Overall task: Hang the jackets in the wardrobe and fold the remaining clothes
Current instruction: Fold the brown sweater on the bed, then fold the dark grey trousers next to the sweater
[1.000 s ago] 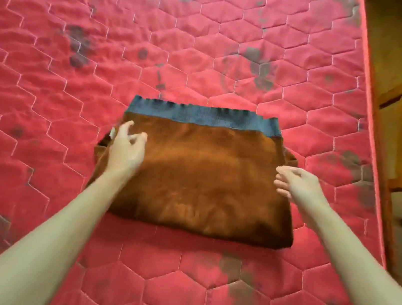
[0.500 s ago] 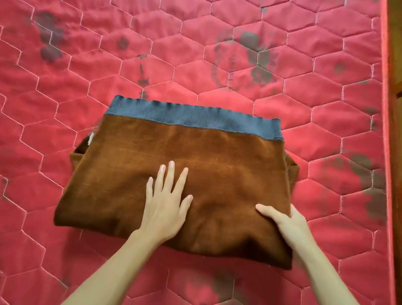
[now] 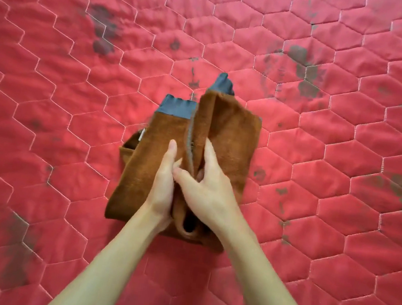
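One brown jumper (image 3: 139,169), judged soft, thick and light, lies mid-mattress (image 3: 48,75), well in from the mattress's right edge. The left grip (image 3: 162,188) presses open and flat on its lying half. The right grip (image 3: 205,190) pinches the raised half; that folded edge looks the best hold.

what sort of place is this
Most likely a bedroom: everything lies on a bare red quilted mattress, stained in spots, and a brown sweater is being folded on it, the right hand gripping one flap.
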Demonstrator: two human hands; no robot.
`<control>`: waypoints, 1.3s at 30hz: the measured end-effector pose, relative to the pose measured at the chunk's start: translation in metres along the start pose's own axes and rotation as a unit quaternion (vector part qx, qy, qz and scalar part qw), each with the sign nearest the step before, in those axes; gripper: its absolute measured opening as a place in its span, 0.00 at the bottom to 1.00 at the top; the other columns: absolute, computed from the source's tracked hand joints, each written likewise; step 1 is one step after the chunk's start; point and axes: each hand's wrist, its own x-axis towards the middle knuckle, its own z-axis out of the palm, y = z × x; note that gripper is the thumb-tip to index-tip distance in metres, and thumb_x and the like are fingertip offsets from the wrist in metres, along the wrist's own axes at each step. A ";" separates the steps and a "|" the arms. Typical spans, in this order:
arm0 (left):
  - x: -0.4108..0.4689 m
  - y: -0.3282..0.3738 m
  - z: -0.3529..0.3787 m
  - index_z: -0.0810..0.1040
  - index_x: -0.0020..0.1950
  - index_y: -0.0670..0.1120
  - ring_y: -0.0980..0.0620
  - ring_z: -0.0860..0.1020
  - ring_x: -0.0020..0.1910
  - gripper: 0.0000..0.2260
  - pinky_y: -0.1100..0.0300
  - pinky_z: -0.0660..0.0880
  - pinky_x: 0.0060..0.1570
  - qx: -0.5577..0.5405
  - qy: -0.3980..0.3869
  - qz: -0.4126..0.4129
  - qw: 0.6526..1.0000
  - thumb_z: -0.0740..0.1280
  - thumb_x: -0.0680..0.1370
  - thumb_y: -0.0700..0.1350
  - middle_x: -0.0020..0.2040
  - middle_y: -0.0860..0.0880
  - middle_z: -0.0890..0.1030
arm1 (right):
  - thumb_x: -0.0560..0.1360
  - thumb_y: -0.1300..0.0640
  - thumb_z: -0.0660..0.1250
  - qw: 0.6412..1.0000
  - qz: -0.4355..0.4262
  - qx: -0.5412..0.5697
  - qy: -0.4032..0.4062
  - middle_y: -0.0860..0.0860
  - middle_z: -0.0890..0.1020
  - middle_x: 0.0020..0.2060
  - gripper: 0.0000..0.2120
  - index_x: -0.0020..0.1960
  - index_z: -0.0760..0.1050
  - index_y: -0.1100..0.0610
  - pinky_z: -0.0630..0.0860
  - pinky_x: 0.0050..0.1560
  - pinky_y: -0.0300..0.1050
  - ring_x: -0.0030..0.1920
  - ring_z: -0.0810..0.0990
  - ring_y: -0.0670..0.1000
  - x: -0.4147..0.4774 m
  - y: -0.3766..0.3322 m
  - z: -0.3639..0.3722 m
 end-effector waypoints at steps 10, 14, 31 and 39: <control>0.003 0.021 -0.143 0.76 0.67 0.43 0.57 0.80 0.50 0.17 0.61 0.74 0.53 0.247 0.239 0.033 0.938 0.66 0.81 0.49 0.51 0.51 0.82 | 0.83 0.48 0.58 0.979 -0.003 -0.175 -0.106 0.48 0.61 0.79 0.25 0.78 0.62 0.54 0.50 0.78 0.39 0.79 0.56 0.45 -0.020 0.044 0.073; 0.000 0.022 -0.114 0.77 0.67 0.47 0.53 0.78 0.60 0.16 0.59 0.71 0.62 0.325 0.254 0.082 0.907 0.67 0.80 0.49 0.59 0.50 0.81 | 0.83 0.52 0.60 0.981 -0.014 -0.180 -0.072 0.48 0.64 0.78 0.23 0.77 0.65 0.54 0.52 0.76 0.36 0.78 0.59 0.44 -0.032 0.045 0.057; -0.005 -0.045 0.114 0.78 0.65 0.51 0.55 0.80 0.58 0.15 0.52 0.75 0.63 0.453 0.077 0.164 0.873 0.68 0.78 0.51 0.58 0.52 0.82 | 0.81 0.55 0.63 0.987 -0.012 -0.065 0.148 0.47 0.77 0.66 0.18 0.71 0.71 0.54 0.66 0.68 0.38 0.67 0.72 0.44 -0.078 0.094 -0.184; -0.016 -0.111 0.324 0.77 0.67 0.48 0.54 0.78 0.60 0.16 0.53 0.73 0.64 0.542 -0.044 0.201 0.815 0.68 0.80 0.47 0.62 0.50 0.81 | 0.80 0.59 0.65 0.976 -0.002 -0.089 0.199 0.54 0.76 0.66 0.18 0.70 0.72 0.60 0.61 0.68 0.37 0.69 0.72 0.52 -0.147 0.150 -0.368</control>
